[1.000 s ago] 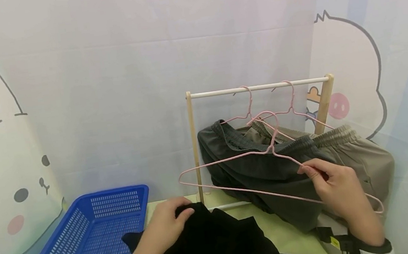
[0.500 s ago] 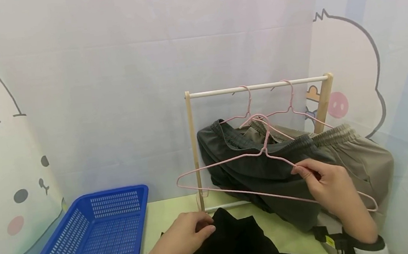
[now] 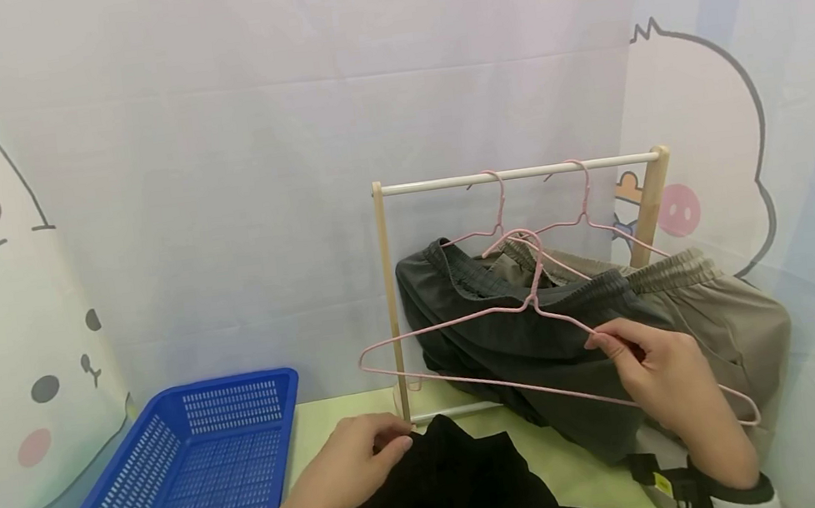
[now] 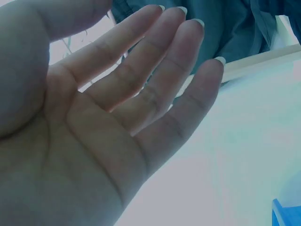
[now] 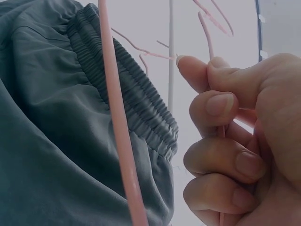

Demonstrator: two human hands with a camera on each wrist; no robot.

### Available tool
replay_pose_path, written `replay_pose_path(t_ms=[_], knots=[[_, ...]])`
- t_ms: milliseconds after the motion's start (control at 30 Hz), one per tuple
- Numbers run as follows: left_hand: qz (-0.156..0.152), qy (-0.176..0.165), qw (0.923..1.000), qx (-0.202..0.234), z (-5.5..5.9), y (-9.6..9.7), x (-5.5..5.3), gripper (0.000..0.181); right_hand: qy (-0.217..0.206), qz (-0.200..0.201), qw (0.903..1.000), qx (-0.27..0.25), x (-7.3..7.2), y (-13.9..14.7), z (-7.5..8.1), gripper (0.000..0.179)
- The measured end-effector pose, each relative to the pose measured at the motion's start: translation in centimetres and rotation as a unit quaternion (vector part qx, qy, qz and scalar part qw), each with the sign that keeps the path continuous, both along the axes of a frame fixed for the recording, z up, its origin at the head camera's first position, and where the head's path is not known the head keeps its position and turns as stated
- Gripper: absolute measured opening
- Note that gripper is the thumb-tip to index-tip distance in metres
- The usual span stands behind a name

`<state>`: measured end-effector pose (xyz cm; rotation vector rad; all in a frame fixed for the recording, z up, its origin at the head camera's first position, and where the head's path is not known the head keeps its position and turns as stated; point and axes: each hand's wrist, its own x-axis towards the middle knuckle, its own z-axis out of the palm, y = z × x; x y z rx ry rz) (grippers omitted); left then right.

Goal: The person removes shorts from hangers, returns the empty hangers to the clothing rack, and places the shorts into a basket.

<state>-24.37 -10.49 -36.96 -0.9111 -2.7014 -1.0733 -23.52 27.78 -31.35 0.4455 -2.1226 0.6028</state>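
Note:
In the head view my right hand (image 3: pixel 668 392) pinches one shoulder of a bare pink clothes hanger (image 3: pixel 453 322) between thumb and fingers. The hanger is held up in front of the rack, its hook overlapping the dark grey trousers (image 3: pixel 524 350). The right wrist view shows the fingers curled around the hanger's thin wire (image 5: pixel 117 113). A black garment (image 3: pixel 465 490) lies bunched on the table at the front. Just over its left edge is my left hand (image 3: pixel 356 465); in the left wrist view its fingers (image 4: pixel 155 94) are extended, with nothing in the palm.
A small rack with a white rail (image 3: pixel 437 184) and wooden posts stands at the back right. The grey trousers and a khaki elasticated garment (image 3: pixel 731 309) hang there on pink hangers. On the left stands a blue plastic basket (image 3: pixel 241 379). Printed curtains enclose the back and sides.
My left hand has let go of the black garment and moved slightly right and down. The garment's raised left part has dropped. The right hand and hanger have shifted a little left.

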Motion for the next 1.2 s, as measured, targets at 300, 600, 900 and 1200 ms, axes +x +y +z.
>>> replay_pose_path(t_ms=[300, 600, 900, 1200], knots=[[0.036, 0.043, 0.9984, 0.011, 0.8, -0.6, -0.2, 0.014, 0.009, -0.005, 0.9999, 0.007, 0.5, 0.7, 0.4, 0.017], [0.135, 0.033, 0.9880, 0.068, 1.4, -0.8, -0.6, 0.020, 0.002, -0.061, 0.9981, 0.012, 1.9, 2.2, 1.2, 0.011], [0.206, 0.030, 0.9707, 0.121, 1.3, 1.2, -3.9, 0.051, 0.005, -0.104, 0.9938, 0.040, 2.9, 2.6, 4.8, 0.006], [0.210, 0.035, 0.9575, 0.194, -0.2, 3.9, -8.0, 0.071, -0.081, -0.096, 0.9904, 0.057, 1.2, -0.2, 7.6, 0.030]])
